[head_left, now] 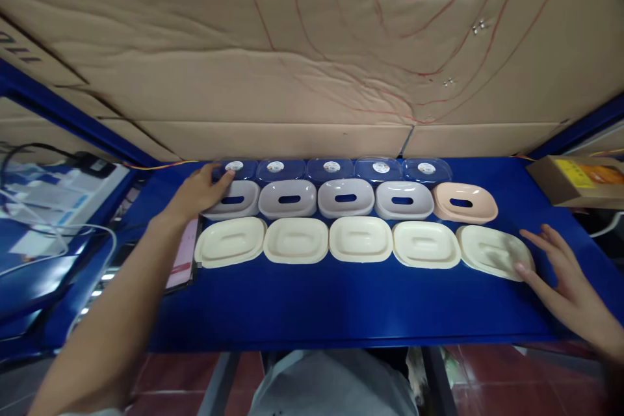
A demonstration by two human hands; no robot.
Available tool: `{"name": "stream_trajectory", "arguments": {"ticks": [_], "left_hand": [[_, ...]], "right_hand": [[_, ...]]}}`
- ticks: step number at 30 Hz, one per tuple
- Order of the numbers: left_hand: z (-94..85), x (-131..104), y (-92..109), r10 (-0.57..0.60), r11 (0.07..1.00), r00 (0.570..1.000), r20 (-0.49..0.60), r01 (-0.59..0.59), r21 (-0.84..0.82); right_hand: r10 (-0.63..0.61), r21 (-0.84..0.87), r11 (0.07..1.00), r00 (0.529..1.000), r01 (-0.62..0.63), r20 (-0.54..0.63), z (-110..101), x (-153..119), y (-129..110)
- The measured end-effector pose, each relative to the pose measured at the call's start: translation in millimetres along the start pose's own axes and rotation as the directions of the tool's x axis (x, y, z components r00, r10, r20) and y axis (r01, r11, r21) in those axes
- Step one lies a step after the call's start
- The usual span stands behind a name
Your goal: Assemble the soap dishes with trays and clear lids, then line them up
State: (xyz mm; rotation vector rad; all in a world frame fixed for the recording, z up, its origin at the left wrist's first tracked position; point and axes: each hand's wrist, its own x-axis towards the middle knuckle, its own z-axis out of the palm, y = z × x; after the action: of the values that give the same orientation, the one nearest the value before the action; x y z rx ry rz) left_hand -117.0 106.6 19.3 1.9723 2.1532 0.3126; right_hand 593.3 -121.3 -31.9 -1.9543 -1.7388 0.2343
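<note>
"At the far left of the blue table (316, 305), what's the left hand (205, 188) doing?"

"Its fingers curl loosely around the end of the leftmost clear lid (246, 170), behind the leftmost slotted grey dish (248, 190). Whether they grip, I can't tell."

"And the right hand (565, 276)?"

"Spread open, thumb at the right end of the rightmost cream tray (487, 248), which sits askew. I'd keep that touch light, so the cream tray beside it (426, 244) isn't nudged."

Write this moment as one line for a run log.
left hand: at leftmost clear lid | right hand: open, at rightmost cream tray | middle row: four grey dishes, one peach dish
</note>
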Motion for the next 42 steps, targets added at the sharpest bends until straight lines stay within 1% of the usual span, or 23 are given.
{"name": "stream_trajectory", "arguments": {"ticks": [3, 7, 12, 17, 21, 24, 26, 30, 33, 35, 37, 39, 40, 42], "left_hand": [[-4.7, -6.9, 7.6, -0.054, 0.998, 0.998, 0.021, 0.053, 0.018], [-9.9, -13.1, 16.3, -0.046, 0.999, 0.998, 0.045, 0.045, 0.029], [-9.0, -16.8, 20.5, -0.020, 1.000, 0.999, 0.033, 0.020, 0.023], [-2.2, -11.6, 17.4, 0.007, 1.000, 1.000, -0.004, -0.007, 0.006], [5.4, -4.1, 12.2, -0.014, 1.000, 0.998, -0.061, 0.013, -0.011], [9.7, -2.4, 9.5, 0.013, 0.999, 0.995, -0.100, -0.016, -0.029], [12.1, -3.4, 10.0, 0.039, 0.998, 0.988, -0.152, -0.045, -0.035], [15.0, -10.0, 19.6, 0.076, 0.996, 0.959, -0.272, -0.088, -0.031], [11.2, -20.4, 33.8, 0.103, 0.993, 0.922, -0.373, -0.119, -0.020], [5.1, -28.1, 45.0, 0.148, 0.987, 0.894, -0.423, -0.158, 0.011], [-2.2, -34.1, 56.7, 0.206, 0.977, 0.879, -0.430, -0.207, 0.043], [-9.0, -36.8, 69.9, 0.253, 0.966, 0.877, -0.408, -0.255, 0.051], [-11.9, -37.1, 77.9, 0.277, 0.959, 0.880, -0.387, -0.280, 0.050], [-16.8, -37.1, 98.6, 0.333, 0.941, 0.883, -0.330, -0.335, 0.054]], "right_hand": [[-0.026, -0.019, 1.000, 0.997, 0.024, -0.075, 13.5, 1.9, -3.9], [-0.079, -0.050, 0.996, 0.992, 0.075, -0.099, 26.1, 6.7, -3.5], [-0.066, -0.044, 0.997, 0.996, 0.064, -0.064, 27.7, 12.6, -1.8], [-0.037, -0.034, 0.999, 0.999, 0.036, -0.008, 26.8, 18.9, -11.5], [-0.015, -0.020, 1.000, 1.000, 0.015, 0.022, 26.9, 26.2, -15.6], [-0.017, -0.020, 1.000, 0.998, 0.018, 0.055, 27.5, 33.9, -12.4], [-0.022, -0.030, 0.999, 0.997, 0.024, 0.077, 27.7, 40.1, -10.2], [-0.026, -0.057, 0.998, 0.995, 0.032, 0.101, 27.1, 52.8, -12.2], [-0.004, -0.089, 0.996, 0.995, 0.013, 0.103, 25.4, 58.2, -19.5], [0.016, -0.114, 0.993, 0.997, -0.007, 0.075, 24.2, 58.4, -27.0], [0.004, -0.147, 0.989, 1.000, -0.005, -0.001, 23.4, 56.4, -38.1], [-0.088, -0.182, 0.981, 0.989, 0.064, -0.123, 23.4, 54.3, -55.0], [-0.161, -0.193, 0.973, 0.969, 0.124, -0.188, 23.9, 54.0, -66.4], [-0.316, -0.181, 0.945, 0.903, 0.272, -0.292, 26.4, 55.9, -95.5]]}}
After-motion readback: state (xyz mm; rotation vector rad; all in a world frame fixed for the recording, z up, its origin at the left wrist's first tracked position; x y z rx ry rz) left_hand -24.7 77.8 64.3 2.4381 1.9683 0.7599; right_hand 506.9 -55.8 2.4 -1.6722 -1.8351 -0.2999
